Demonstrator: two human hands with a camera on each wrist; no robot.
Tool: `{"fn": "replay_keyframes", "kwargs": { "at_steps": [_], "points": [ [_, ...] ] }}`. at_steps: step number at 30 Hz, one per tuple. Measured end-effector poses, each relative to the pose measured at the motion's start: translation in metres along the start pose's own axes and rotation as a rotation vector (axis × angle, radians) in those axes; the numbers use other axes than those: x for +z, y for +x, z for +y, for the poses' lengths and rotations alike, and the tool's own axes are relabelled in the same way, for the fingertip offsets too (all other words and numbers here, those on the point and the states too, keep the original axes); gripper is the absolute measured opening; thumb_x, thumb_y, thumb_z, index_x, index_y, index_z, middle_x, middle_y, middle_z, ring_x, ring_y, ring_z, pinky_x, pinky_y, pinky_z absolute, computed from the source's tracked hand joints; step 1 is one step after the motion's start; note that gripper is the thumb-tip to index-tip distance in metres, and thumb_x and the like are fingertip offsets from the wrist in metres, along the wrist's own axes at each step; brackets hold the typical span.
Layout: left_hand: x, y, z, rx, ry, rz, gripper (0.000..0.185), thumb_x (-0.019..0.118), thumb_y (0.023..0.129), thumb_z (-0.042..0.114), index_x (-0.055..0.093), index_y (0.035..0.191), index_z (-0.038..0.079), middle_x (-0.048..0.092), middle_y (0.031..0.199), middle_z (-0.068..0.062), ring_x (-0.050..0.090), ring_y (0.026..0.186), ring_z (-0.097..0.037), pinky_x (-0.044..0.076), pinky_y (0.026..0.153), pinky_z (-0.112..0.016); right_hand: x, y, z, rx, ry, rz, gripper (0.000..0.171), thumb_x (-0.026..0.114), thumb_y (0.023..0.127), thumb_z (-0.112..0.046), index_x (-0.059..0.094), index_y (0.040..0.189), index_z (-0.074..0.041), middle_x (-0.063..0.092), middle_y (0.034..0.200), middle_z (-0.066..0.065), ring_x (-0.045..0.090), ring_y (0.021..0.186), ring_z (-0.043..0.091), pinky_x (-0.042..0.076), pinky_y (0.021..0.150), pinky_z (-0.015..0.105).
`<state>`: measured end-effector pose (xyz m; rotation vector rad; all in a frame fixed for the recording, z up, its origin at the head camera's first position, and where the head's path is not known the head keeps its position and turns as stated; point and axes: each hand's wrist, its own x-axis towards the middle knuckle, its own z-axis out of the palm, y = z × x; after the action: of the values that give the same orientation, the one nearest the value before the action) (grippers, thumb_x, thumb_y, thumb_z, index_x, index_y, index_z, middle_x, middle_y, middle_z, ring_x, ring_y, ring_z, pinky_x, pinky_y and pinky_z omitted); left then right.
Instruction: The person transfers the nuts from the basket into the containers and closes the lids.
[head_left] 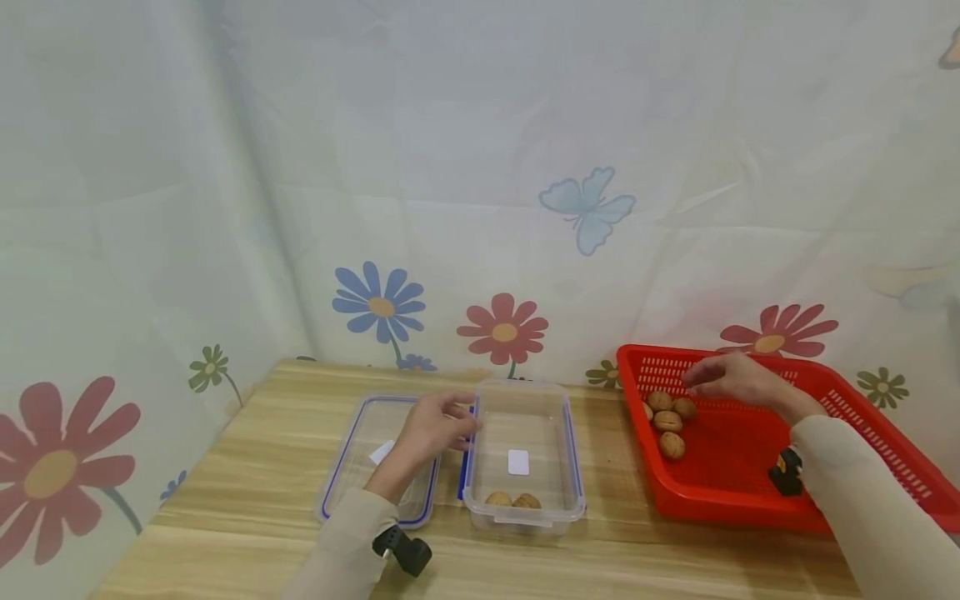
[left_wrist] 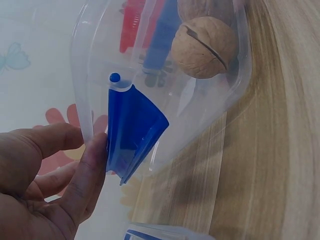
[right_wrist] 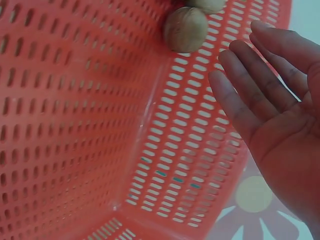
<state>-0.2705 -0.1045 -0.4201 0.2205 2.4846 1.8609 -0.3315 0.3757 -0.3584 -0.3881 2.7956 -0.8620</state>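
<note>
At the left rim of a clear plastic food container, my left hand holds the edge lightly between thumb and fingers. In the left wrist view, the fingertips lie beside its hanging blue latch. Two walnuts lie at the container's near end; one walnut shows up close through its wall. My right hand hovers over a red plastic basket, fingers extended and holding nothing. Several walnuts sit at the basket's left side, just left of the fingertips. A walnut also appears in the right wrist view.
The blue-edged lid lies flat on the wooden table, left of the container and partly behind my left arm. A flowered cloth hangs behind the table. Bare wood separates the container from the basket.
</note>
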Motion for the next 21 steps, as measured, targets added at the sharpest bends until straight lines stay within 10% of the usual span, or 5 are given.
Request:
{"fn": "replay_keyframes", "kwargs": {
  "at_steps": [21],
  "points": [
    [-0.001,0.0,-0.001,0.004,0.017,-0.007,0.047,0.076,0.095,0.001,0.063,0.14,-0.006,0.071,0.103,-0.016,0.076,0.082,-0.026,0.067,0.07,-0.036,0.011,0.006,0.009,-0.003,-0.044,-0.067,0.046,0.081,0.095,-0.015,0.068,0.134,0.005,0.072,0.125,0.022,0.068,0.106,0.031,0.055,0.101,0.065]
  ]
}}
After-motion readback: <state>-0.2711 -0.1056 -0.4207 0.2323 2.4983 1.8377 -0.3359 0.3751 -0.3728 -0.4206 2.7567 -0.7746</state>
